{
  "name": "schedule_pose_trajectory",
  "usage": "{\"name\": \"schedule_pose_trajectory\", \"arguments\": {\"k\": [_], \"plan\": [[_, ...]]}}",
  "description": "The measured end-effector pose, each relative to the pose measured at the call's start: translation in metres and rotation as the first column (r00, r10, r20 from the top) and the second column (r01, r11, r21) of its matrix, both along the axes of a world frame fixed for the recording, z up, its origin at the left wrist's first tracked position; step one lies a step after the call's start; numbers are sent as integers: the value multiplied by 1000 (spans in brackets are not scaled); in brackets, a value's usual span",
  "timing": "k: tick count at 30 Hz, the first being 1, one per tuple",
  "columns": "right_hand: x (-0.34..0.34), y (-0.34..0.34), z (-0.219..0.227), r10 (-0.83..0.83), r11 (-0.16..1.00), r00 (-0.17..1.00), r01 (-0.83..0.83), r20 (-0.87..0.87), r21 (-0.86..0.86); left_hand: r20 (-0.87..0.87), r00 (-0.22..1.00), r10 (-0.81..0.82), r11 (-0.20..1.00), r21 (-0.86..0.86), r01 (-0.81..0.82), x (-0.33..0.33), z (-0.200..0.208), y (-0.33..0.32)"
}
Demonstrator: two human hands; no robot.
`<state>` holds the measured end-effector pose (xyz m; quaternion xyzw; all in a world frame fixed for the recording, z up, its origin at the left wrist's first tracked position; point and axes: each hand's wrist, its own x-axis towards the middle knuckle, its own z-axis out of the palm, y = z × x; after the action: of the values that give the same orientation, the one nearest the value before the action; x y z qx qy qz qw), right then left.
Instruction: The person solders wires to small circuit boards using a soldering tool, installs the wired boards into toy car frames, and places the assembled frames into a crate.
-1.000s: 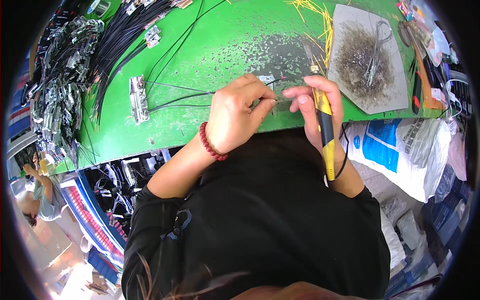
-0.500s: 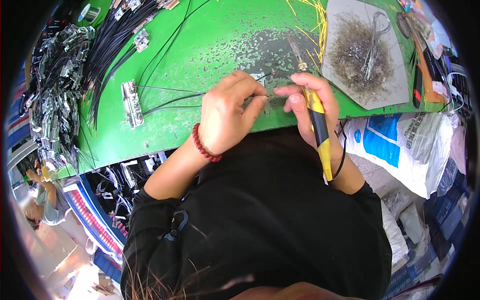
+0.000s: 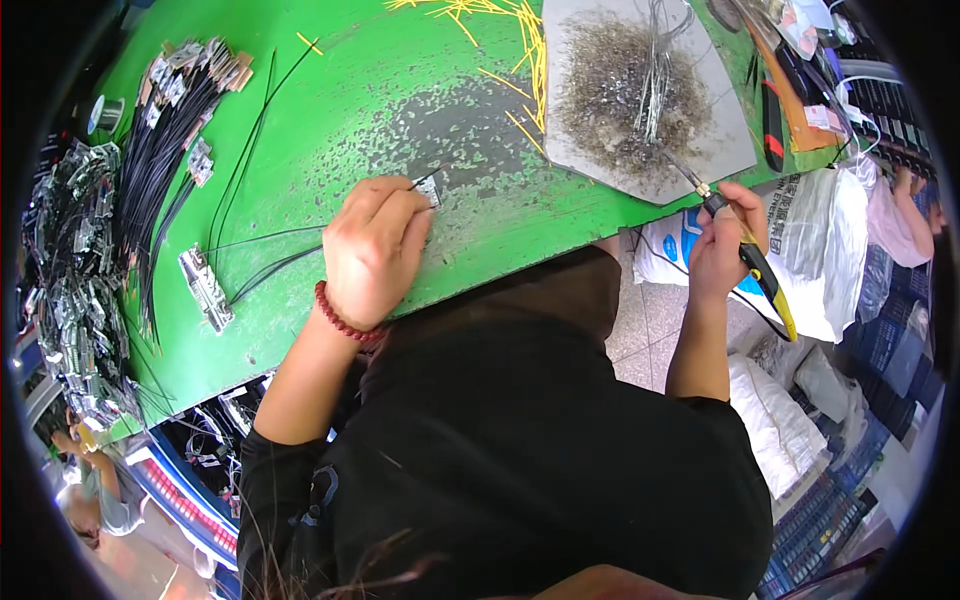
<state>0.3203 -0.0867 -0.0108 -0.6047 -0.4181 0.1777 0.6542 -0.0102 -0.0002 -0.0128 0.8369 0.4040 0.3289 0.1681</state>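
Note:
My left hand (image 3: 372, 245) is closed on a thin black cable (image 3: 275, 268) over the green table. A small metal piece (image 3: 430, 190) shows just past its fingertips; what the fingers pinch exactly is hidden. To the left, a flat silver metal part (image 3: 205, 288) lies beside the cable's other end. My right hand (image 3: 730, 238) grips a yellow-and-black soldering iron (image 3: 768, 282) near its front. The iron's metal tip reaches the lower edge of a grey board (image 3: 728, 135), close to its dark, burnt-looking patch. Several thin silvery solder wires (image 3: 655, 90) rest on that board.
Several yellow tubes (image 3: 537, 70) lie left of the board. At the left are a bundle of black cables (image 3: 170, 150), a heap of metal parts (image 3: 80, 240) and a wire spool (image 3: 105, 114). White sacks (image 3: 815, 250) stand below the table's right edge. People (image 3: 95, 500) sit nearby.
My right hand has moved away from the left hand, rightward, bringing the iron's tip to the grey board. My left hand still holds the cable. The view has shifted to the right.

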Motion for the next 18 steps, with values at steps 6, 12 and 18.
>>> {"name": "schedule_pose_trajectory", "arguments": {"k": [6,12,18], "plan": [[5,1,-5,7,999,1000,-6,18,-52,37,999,14,998,-68,-11,0,-1,1],[5,-2,-10,2,1000,1000,-2,14,-26,44,999,19,994,-105,-14,-3,3,3],[-17,1,-7,192,980,965,-180,-179,82,54,998,39,991,-127,-32,-5,1,1]]}}
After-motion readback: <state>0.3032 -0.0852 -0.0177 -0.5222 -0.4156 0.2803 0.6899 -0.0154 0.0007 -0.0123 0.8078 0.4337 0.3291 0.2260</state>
